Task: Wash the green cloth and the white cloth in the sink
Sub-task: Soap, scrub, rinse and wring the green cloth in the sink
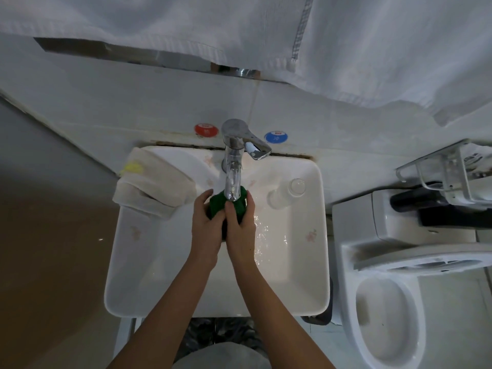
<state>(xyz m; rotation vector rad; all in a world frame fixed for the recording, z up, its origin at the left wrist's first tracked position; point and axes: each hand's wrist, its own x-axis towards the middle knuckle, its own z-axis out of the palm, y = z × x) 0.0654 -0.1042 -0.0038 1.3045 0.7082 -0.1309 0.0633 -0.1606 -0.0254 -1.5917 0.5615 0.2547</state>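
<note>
The green cloth (216,204) is bunched up right under the chrome tap spout (232,182), over the white sink (306,296). My left hand (206,230) grips it from the left and my right hand (241,230) grips it from the right, fingers curled round the wad. Most of the cloth is hidden between my hands. Water ripples in the basin to the right of my hands. The white cloth (154,183), folded, with a yellow mark, lies on the sink's back left rim.
A clear glass (286,194) lies on the sink's back right rim. Red (204,129) and blue (276,136) round stickers flank the tap on the wall. White towels (346,35) hang above. A toilet (386,315) stands to the right, a metal rack (452,171) beyond it.
</note>
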